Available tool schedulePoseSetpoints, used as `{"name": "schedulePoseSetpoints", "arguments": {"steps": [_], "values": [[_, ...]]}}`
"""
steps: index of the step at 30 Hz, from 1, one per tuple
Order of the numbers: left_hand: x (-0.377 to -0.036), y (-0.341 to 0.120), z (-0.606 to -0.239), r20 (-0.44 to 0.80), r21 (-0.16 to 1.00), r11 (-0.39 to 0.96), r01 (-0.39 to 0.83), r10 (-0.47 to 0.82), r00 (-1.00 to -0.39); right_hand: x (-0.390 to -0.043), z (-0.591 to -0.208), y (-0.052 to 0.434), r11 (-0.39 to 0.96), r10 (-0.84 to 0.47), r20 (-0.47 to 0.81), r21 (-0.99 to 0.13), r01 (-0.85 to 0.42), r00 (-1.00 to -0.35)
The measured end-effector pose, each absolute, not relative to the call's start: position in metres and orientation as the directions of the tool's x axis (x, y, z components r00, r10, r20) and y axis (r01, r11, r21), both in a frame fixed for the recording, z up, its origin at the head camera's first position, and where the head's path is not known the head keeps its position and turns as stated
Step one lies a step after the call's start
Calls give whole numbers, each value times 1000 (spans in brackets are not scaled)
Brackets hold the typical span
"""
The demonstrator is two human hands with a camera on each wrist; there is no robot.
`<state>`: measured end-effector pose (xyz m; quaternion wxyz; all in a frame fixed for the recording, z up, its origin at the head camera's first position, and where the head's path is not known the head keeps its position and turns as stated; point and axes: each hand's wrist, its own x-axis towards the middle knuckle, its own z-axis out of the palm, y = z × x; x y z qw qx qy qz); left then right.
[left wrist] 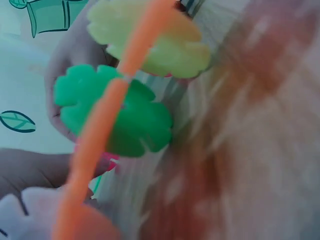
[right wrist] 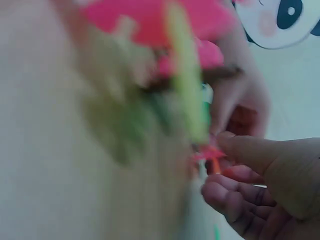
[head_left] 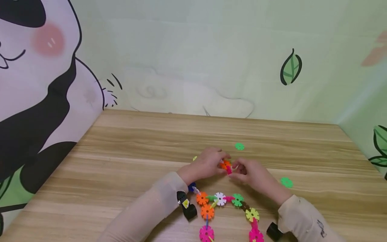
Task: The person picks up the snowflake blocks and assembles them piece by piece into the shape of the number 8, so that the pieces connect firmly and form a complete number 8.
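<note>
In the head view, my left hand (head_left: 208, 163) grips an orange notched snowflake disc (head_left: 225, 164). A pink snowflake disc (head_left: 229, 170) joins it edge-on. My right hand (head_left: 257, 174) is at the pink disc's right side, thumb and fingertips curled at the joined pieces; the right wrist view shows them pinching there, partly blurred. Nearer me lies a linked chain of discs, with orange (head_left: 202, 198), white (head_left: 220, 199), green (head_left: 237, 200) and yellow (head_left: 252, 214) ones. Close to the left wrist camera hang a green disc (left wrist: 110, 110) and a yellow disc (left wrist: 165, 45).
Loose green discs lie on the wooden table (head_left: 136, 144): one beyond the hands (head_left: 240, 146), another right of my right hand (head_left: 286, 182). Pink discs (head_left: 207, 233) continue the chain towards the near edge. A printed panda wall (head_left: 181, 50) stands behind.
</note>
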<state>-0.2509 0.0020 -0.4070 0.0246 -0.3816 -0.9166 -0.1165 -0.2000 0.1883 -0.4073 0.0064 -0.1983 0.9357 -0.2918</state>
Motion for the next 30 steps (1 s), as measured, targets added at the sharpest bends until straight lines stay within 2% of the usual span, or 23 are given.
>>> {"name": "schedulePoseSetpoints", "arguments": {"steps": [6,12,22,30], "values": [[-252,-1,-406,170,235,567,789,776,-608,-220,-396,209,735,-344,50,-607,-302,-938],[-252,-1,-406,205,249,475,844,826,-526,-250,-394,220,798,-244,83,-548,-249,-966],[-250,1,-407,162,297,488,821,821,-547,-282,-403,217,865,-169,64,-469,-179,-983],[-251,1,-407,146,315,510,800,807,-572,-291,-405,212,863,-154,24,-484,-146,-988]]}}
